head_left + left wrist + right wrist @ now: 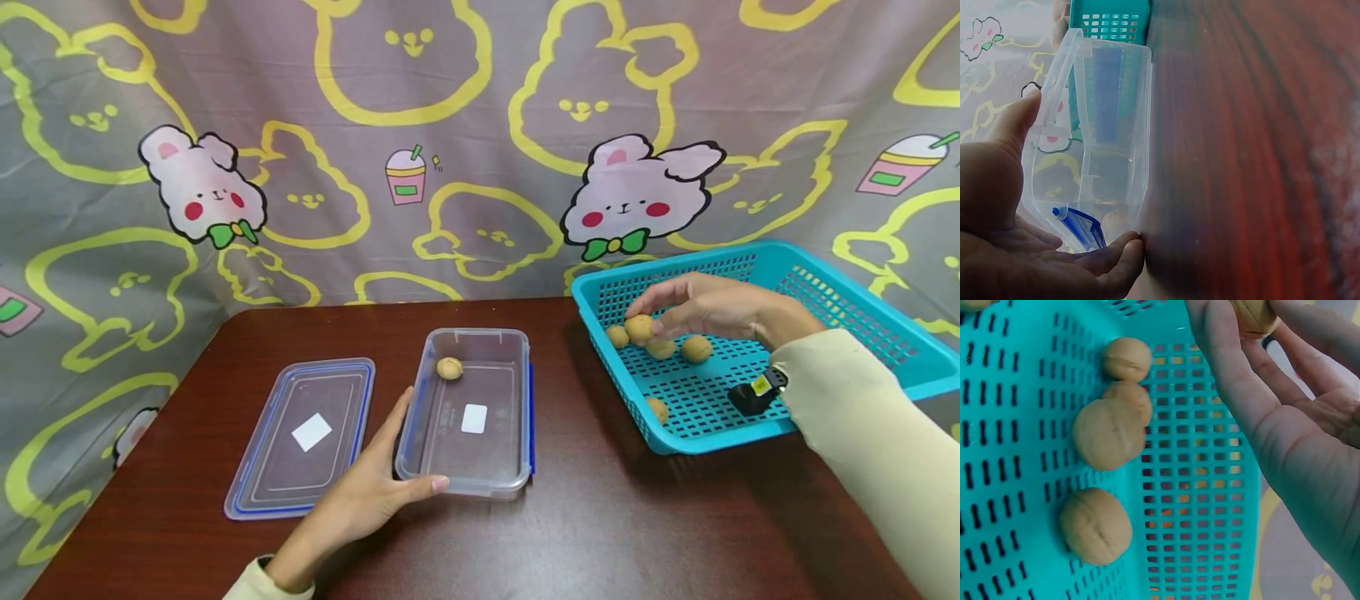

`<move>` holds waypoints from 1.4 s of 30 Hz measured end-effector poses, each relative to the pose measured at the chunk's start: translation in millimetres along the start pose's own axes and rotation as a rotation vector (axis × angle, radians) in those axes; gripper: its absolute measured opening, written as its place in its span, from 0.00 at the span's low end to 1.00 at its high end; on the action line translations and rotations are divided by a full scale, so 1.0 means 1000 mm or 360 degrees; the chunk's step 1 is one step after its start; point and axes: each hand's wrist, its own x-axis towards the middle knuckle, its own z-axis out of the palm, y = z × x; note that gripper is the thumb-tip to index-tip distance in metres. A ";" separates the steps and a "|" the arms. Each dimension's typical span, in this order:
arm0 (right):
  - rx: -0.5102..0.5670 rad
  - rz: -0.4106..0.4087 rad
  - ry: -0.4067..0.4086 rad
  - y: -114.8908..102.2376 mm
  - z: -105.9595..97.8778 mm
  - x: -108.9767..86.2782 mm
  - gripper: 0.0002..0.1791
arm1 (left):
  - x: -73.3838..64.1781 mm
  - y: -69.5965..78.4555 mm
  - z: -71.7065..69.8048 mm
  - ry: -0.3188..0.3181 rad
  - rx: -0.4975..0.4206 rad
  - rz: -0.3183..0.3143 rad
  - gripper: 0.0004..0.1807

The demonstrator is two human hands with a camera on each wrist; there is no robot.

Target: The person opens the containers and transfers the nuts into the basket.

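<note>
Pinched between the fingertips of my right hand [701, 307] is a walnut [640, 329], held up near the left wall of the teal basket [622, 392]. Below it in the basket lie several more walnuts [1096, 526]. My left hand [375, 492] grips the near left corner of a clear plastic container [474, 481], thumb along the front wall and fingers against the left side. One walnut [450, 368] sits inside the container toward its far left. In the left wrist view, blue clips [1079, 225] show on the container's sides.
Left of the container, a clear lid [309, 475] with a blue seal and a white label lies flat on the dark wooden table [600, 533]. A patterned curtain [480, 167] hangs behind the table. A black wrist camera [753, 396] hangs from the right wrist over the basket.
</note>
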 end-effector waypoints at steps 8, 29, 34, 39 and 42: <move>-0.0009 0.0146 -0.0123 0.007 0.007 0.010 0.22 | 0.001 -0.001 0.001 -0.0003 -0.0005 0.0013 0.66; -0.0150 0.0378 -0.0195 0.016 0.023 0.026 0.15 | -0.001 0.001 0.000 -0.0004 0.0012 -0.0007 0.66; -0.0171 0.0368 -0.0154 0.015 0.023 0.026 0.15 | -0.001 0.001 0.000 -0.0005 0.0005 -0.0005 0.66; -0.0180 0.0361 -0.0116 0.015 0.023 0.025 0.15 | -0.001 0.001 0.000 -0.0003 0.0021 -0.0006 0.66; -0.0176 0.0362 -0.0084 0.013 0.023 0.025 0.16 | -0.002 0.002 0.000 0.0001 0.0027 -0.0016 0.66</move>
